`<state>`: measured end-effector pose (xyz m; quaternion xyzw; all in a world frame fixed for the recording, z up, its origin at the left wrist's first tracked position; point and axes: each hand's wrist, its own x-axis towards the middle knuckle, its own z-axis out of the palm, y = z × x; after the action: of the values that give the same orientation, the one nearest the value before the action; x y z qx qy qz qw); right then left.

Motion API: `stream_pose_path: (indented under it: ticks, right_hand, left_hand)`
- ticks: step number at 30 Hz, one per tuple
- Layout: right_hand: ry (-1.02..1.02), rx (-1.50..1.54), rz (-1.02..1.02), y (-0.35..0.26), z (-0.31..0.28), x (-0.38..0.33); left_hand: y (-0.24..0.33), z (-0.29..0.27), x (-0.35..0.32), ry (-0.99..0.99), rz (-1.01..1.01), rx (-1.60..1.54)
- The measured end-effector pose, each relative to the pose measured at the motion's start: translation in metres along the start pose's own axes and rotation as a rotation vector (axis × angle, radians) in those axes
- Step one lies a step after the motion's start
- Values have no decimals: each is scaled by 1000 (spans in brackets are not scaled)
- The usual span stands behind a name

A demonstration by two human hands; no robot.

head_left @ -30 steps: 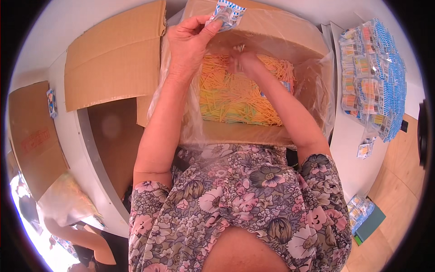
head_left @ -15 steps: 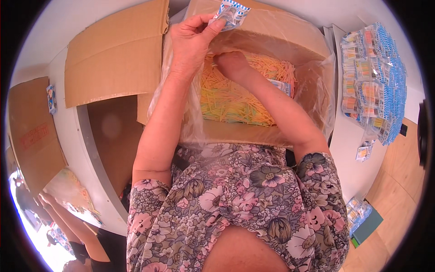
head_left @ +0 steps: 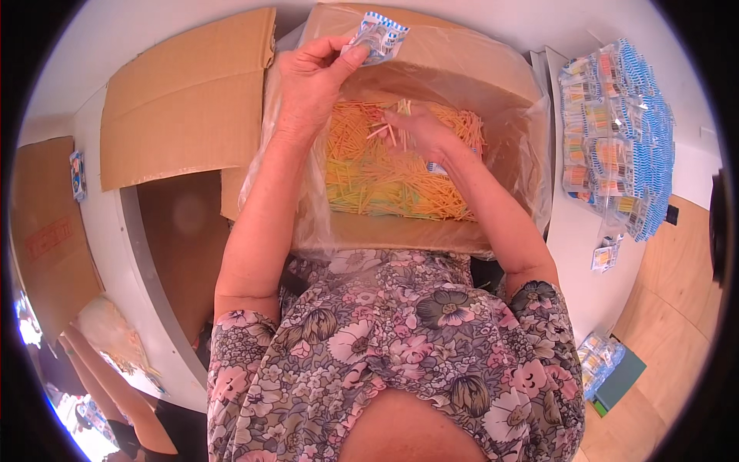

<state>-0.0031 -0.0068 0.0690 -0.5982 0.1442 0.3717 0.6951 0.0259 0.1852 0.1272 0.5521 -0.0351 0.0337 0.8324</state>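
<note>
Top centre of the frame, the left hand (head_left: 310,83) pinches a small packet (head_left: 379,37); below, the right hand (head_left: 423,129) curls loosely around some sticks (head_left: 404,110) over the box (head_left: 408,234)

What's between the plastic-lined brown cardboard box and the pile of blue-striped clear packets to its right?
A narrow strip of white tabletop, seen in the head view, runs between the box and the pile of packets.

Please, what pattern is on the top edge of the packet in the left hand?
Blue and white stripes on the packet; the head view shows them best.
</note>
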Motion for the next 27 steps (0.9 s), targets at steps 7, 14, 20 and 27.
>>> stream_pose_path:
  ticks: [7, 14, 20, 27]
  right_hand:
    - [14, -148, -272, -26, -11, -32]
    - [68, -290, -540, -40, 6, -52]
    - [192, 86, -479, -28, 16, -70]
    - [171, 340, -377, -4, -8, -35]
  left_hand:
    - [-3, 2, -8, -551, -221, 210]
    - [-20, 11, -19, -787, -243, 489]
    - [-25, 23, -29, -703, -238, 342]
    - [-25, 20, -29, -775, -230, 461]
